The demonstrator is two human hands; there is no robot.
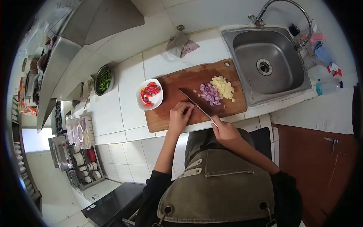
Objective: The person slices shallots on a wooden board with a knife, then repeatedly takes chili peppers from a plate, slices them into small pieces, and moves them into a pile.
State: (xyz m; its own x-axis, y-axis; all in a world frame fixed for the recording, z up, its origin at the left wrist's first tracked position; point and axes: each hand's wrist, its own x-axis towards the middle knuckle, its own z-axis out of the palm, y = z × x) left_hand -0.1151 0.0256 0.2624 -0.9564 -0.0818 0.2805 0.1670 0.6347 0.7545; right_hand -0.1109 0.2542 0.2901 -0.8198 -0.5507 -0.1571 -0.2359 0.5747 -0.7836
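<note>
My right hand is wrapped round the handle of a kitchen knife, whose blade points away to the upper left over a wooden cutting board. Beside the blade, my left hand rests on the board with its fingers curled together; whatever they pinch, if anything, is hidden. Right of the knife lies a pile of chopped purple shallots. Touching it is a heap of chopped pale yellow pieces, perhaps garlic. A white bowl with cut red chillies stands at the board's left end.
A steel sink with a flexible faucet is at the right, with bottles beyond it. At the left are a metal bowl of green chillies and a plastic container. A cloth hangs on the back wall.
</note>
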